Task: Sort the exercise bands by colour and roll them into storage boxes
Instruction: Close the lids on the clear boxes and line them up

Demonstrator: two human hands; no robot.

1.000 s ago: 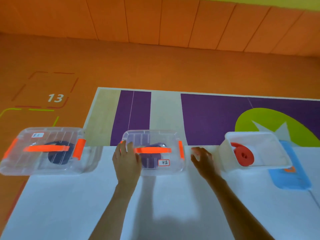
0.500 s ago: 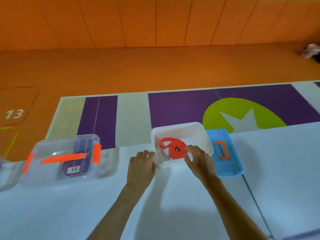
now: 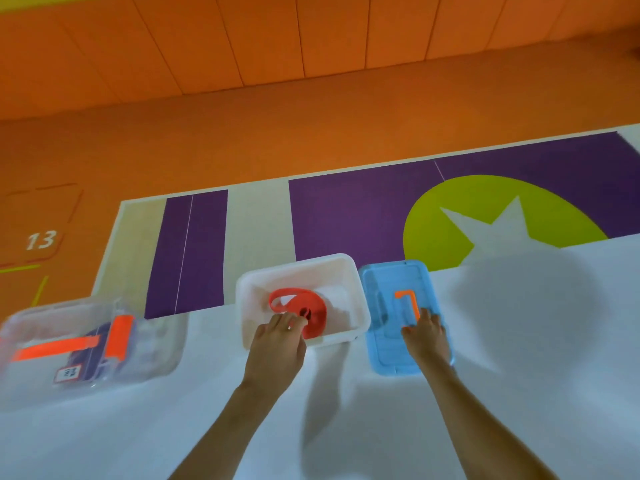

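Red band [image 3: 317,320] coiled flat; loose loop at left; inside white box [image 3: 332,271].

You have two storage boxes before you: one open white box [image 3: 346,289] and one closed clear box [image 3: 156,344]. One blue lid [image 3: 388,344]. Two rolled bands: one red band [image 3: 313,304], one purple band [image 3: 91,358]. Two hands: your left hand [image 3: 277,344] and right hand [image 3: 425,336].

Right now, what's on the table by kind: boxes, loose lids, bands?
Storage boxes: 2, the open white box and the closed clear box
Loose lids: 1, the blue lid
Bands: 2, the red band and the purple band
Total: 5
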